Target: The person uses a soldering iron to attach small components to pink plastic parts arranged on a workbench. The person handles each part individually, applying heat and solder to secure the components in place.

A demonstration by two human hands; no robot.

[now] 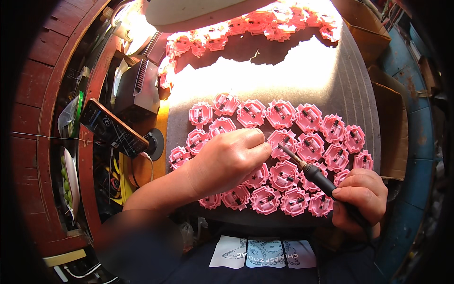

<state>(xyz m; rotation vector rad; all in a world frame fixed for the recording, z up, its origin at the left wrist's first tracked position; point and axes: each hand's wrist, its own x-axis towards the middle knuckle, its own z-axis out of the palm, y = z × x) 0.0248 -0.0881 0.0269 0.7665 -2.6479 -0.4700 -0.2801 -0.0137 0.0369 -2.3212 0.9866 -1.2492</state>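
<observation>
Pink housing [284, 138], a small open plastic part with dark pieces inside, lies on the grey desk [358, 87] just to the right of the left hand's fingertips and well up and to the left of the right hand. The left hand [243, 150] is closed, its fingers drawn together in a pinch; whether anything is held between them I cannot tell. The right hand [360, 199] grips the black handle of a soldering iron [318, 177], which slants up and leftward so that its metal tip points into this housing; whether the tip touches the parts inside is too small to tell.

Rows of similar pink housings [284, 175] surround it, open side up, some partly covered by the left hand and forearm and others near the right hand's fingers. More pink pieces [276, 21] are heaped along the far edge, in bright light below a white lamp [203, 13]. To the left stand a phone [113, 128], tilted, and a dark ribbed box [138, 90]; a cardboard box [390, 135] sits beyond the desk's right edge.
</observation>
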